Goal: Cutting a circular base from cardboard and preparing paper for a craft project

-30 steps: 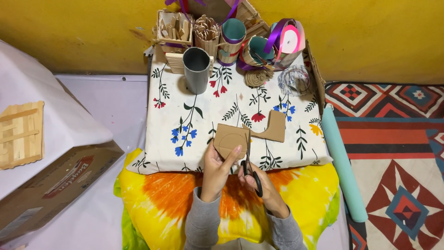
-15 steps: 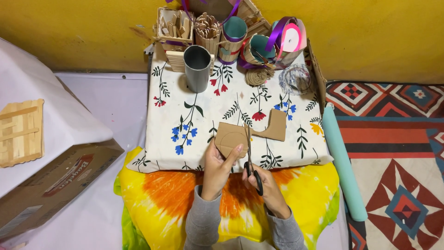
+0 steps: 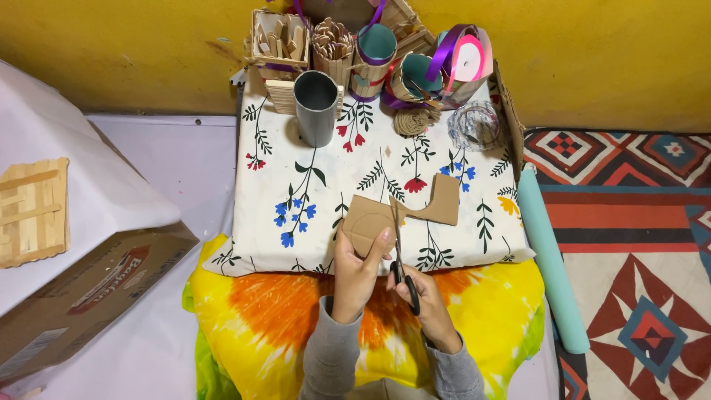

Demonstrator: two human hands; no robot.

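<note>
The left hand (image 3: 358, 274) grips the brown cardboard piece (image 3: 400, 215) at the near edge of the floral-cloth worktop (image 3: 296, 192). The right hand (image 3: 424, 296) is closed on black-handled scissors (image 3: 400, 259), blades inside the cardboard. A rounded outline is partly cut; the right-hand portion remains attached.

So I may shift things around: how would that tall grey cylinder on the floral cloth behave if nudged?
The grey cylinder stands upright, tall and narrow, so it would probably tip. Its open top suggests it is hollow and likely light. Once down, its round wall would probably roll across the floral cloth.
</note>
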